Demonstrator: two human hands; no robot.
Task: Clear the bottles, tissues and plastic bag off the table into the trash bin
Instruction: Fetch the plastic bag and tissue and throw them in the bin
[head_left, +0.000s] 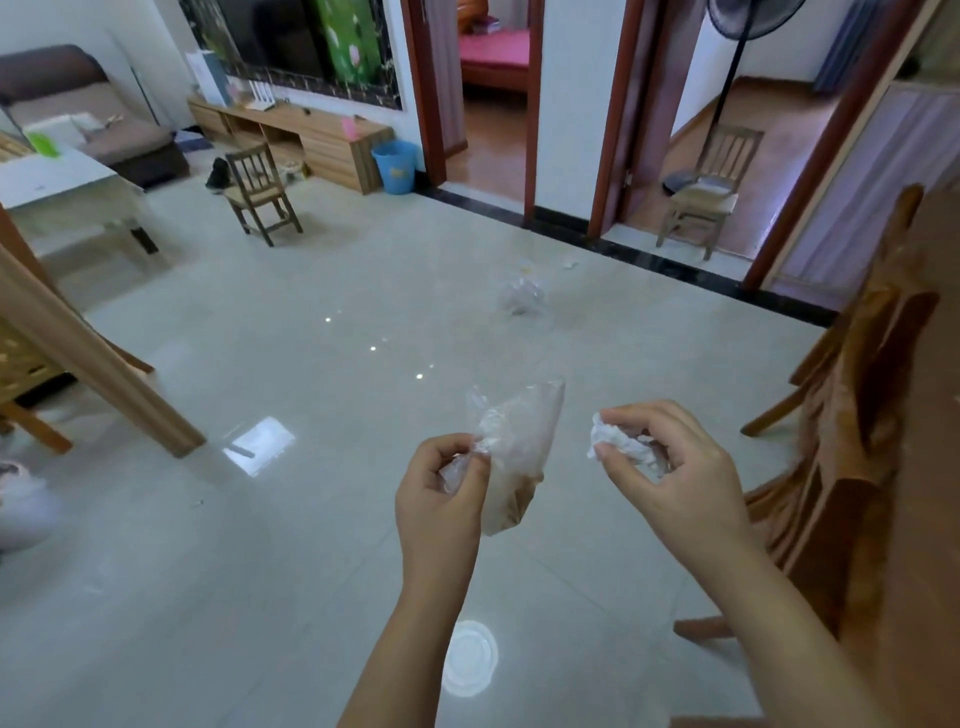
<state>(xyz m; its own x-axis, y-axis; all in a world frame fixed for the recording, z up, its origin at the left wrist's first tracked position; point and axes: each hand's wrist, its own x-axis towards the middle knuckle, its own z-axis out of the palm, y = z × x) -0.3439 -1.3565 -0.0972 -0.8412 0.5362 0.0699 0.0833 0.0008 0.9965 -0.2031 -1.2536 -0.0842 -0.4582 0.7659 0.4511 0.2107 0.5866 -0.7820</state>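
My left hand pinches the bunched neck of a clear plastic bag, which hangs over the tiled floor with some brown residue at its lower end. My right hand is closed around a crumpled white tissue, a little to the right of the bag. A blue trash bin stands far off against the wall, beside the wooden TV cabinet. The table edge shows at the far right.
Another clear plastic bag and small scraps lie on the floor ahead. A small wooden chair stands left of the bin, and a second one in the right doorway. Wooden chairs crowd the right side. A white lid lies below my arms.
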